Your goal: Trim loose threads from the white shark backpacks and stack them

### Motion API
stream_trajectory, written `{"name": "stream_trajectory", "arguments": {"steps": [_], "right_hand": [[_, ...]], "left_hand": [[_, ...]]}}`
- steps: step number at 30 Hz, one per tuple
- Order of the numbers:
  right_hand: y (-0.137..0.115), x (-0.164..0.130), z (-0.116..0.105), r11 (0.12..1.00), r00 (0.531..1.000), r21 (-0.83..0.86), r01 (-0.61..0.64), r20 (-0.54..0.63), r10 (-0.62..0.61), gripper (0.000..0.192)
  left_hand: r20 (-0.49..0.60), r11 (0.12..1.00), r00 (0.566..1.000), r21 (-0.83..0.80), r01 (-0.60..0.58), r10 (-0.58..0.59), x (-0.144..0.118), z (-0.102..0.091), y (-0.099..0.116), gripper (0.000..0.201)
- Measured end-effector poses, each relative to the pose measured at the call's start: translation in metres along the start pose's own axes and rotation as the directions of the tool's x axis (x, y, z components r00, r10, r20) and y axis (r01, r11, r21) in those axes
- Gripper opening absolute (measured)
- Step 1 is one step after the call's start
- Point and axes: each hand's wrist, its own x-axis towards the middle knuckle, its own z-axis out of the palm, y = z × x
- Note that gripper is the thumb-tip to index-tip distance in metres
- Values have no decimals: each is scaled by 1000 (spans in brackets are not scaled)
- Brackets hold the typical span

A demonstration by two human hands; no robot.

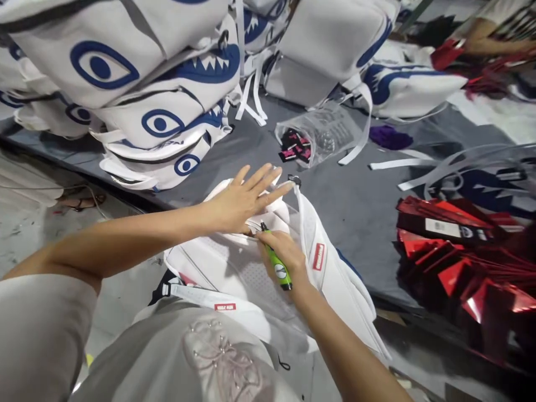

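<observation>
Two hands work a white backpack (pixel 234 262): left hand (pixel 243 198) spread flat, right hand (pixel 282 254) gripping a green lighter (pixel 277 268).

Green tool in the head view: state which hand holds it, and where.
Right hand holds the green tool around its upper body, near the dark tip. Left hand holds nothing, pressing flat on the white backpack.

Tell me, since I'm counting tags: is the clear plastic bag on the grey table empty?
Not empty: the clear plastic bag holds small black-and-pink tags near its opening.
</observation>
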Motion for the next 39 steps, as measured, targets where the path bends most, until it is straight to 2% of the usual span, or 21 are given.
{"name": "stream_trajectory", "arguments": {"steps": [2, 5, 8, 11, 14, 18, 21, 24, 28, 31, 33, 36, 39], "right_hand": [[-2, -2, 2, 999, 1000, 27, -23, -7, 23, 35], [-1, -1, -6, 998, 997, 42, -36, 69, 33, 37], [6, 7, -20, 977, 993, -193, -90, 54, 102, 40], [19, 22, -29, 843, 946, -471, -258, 52, 319, 48], [29, 37, -18, 764, 867, -551, -334, 139, 479, 71], [32, 47, 12, 709, 821, -582, -399, 117, 558, 93], [30, 50, 22, 688, 802, -601, -406, 127, 584, 89], [28, 50, 17, 708, 789, -577, -407, 169, 591, 77], [29, 49, 14, 715, 790, -549, -433, 152, 594, 71], [32, 48, 14, 712, 801, -548, -439, 119, 586, 68], [30, 43, 6, 753, 841, -527, -395, 122, 526, 60], [14, 27, -21, 866, 927, -408, -288, 109, 359, 48], [-6, 12, -46, 930, 950, -210, -301, 22, 312, 35]], "left_hand": [[27, 1000, 1000, 20, 6, -7, 1, 1, 6, 119], [96, 998, 994, 35, 49, -52, 8, 8, 6, 114], [84, 998, 995, 10, 59, -60, 12, 12, 4, 102], [89, 996, 992, 7, 87, -87, 12, 11, 4, 94], [87, 996, 992, 4, 90, -90, 11, 13, 4, 94], [56, 994, 994, -54, 96, -93, 13, 24, 3, 91], [50, 987, 990, -90, 136, -132, 15, 27, 2, 88], [83, 989, 986, -21, 147, -145, 15, 21, 3, 90], [122, 990, 984, 66, 121, -128, 15, 16, 6, 85], [142, 985, 978, 97, 141, -154, 18, 17, 9, 90], [157, 977, 969, 125, 173, -192, 19, 16, 11, 92], [169, 972, 963, 143, 188, -212, 18, 11, 14, 87], [174, 974, 964, 141, 180, -203, 18, 4, 17, 82]]}}
